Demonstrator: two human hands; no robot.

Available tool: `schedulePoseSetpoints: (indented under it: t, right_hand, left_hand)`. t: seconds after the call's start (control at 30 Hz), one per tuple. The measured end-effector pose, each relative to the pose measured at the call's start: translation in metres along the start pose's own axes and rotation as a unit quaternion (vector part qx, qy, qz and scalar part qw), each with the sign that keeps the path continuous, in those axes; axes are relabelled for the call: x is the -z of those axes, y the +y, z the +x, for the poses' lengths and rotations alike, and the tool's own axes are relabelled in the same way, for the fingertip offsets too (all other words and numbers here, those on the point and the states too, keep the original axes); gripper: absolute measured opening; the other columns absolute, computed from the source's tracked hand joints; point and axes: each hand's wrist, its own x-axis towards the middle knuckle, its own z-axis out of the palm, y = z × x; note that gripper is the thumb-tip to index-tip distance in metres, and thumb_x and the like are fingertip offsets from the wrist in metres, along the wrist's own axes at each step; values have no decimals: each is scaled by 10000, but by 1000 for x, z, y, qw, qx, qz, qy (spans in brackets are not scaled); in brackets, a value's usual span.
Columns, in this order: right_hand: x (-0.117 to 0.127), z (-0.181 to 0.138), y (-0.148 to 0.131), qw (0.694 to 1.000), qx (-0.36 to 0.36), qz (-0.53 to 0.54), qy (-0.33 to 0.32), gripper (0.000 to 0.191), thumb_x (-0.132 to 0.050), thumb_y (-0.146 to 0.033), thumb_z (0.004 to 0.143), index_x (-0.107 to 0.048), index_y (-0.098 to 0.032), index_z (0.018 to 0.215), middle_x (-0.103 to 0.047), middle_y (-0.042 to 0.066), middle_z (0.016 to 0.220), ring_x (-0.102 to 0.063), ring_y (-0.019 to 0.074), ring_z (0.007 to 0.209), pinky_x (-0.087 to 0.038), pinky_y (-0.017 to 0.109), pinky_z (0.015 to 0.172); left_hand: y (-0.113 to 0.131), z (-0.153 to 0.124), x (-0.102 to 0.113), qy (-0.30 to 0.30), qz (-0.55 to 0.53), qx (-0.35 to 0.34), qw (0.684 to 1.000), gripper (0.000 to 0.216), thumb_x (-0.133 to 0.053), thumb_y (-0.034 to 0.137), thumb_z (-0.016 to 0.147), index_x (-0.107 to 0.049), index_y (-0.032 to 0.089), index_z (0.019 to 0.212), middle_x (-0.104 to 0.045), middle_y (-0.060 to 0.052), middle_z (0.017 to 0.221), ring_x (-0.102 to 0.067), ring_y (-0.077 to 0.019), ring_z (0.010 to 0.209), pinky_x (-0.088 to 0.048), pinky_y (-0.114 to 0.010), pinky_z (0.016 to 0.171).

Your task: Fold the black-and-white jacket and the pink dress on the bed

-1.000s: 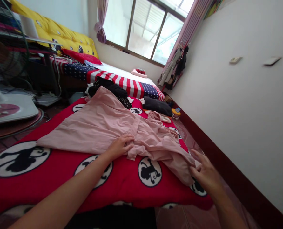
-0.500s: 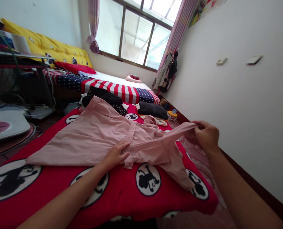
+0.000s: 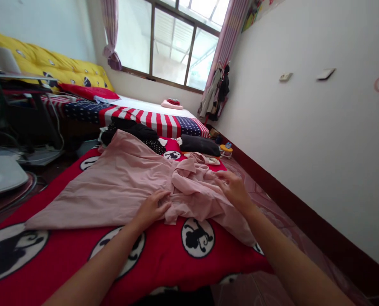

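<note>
Head view: a pink dress (image 3: 112, 191) lies spread on the red blanket (image 3: 163, 250), mid-frame. The left hand (image 3: 151, 209) presses its waist, fingers loosely bent and gripping nothing. The right hand (image 3: 232, 189), at its 3 o'clock, rests open on bunched cloth. This looks like mid-fold, and the bunch wants smoothing flat. The right fingertips sink among folds, and the collar is hidden.

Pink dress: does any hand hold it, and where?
The left hand presses the pink dress at its waist; the right hand rests on its bunched top. No clear grip.
</note>
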Motion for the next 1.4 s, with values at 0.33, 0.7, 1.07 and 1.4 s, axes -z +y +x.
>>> schedulePoseSetpoints:
  t: [0.33,0.7,1.07,1.4]
  right_hand:
    - [43,-159,70,982,-173,37,-64,344,-693,-517,680,-713,-226,861,-667,97,1131,-619,289,1061,-490,401,911]
    - [45,-119,118,951,-288,92,72,375,-580,-567,754,-641,-215,869,-614,2,618,-558,184,532,-422,277,493]
    - [40,-69,87,969,-180,-160,-53,305,-492,-202,775,-650,-201,1037,-674,78,1114,-626,206,1024,-456,297,880]
    - [-26,-29,52,947,-210,-185,-154,104,-612,-186,733,-673,-180,818,-703,101,875,-649,257,834,-444,314,704]
  left_hand:
    - [10,-1,0,134,236,84,959,271,-546,478,843,-667,236,857,-642,-87,914,-555,-287,953,-416,-418,898]
    - [-1,-1,16,110,249,106,956,274,-441,430,909,-579,220,800,-679,-58,766,-626,-262,789,-426,-352,770]
    - [5,4,24,66,194,89,975,412,-337,409,933,-675,199,827,-729,-64,856,-647,-238,853,-413,-309,767]
    - [14,9,44,19,241,37,970,205,-634,383,782,-697,204,861,-687,-53,851,-621,-245,852,-420,-342,783]
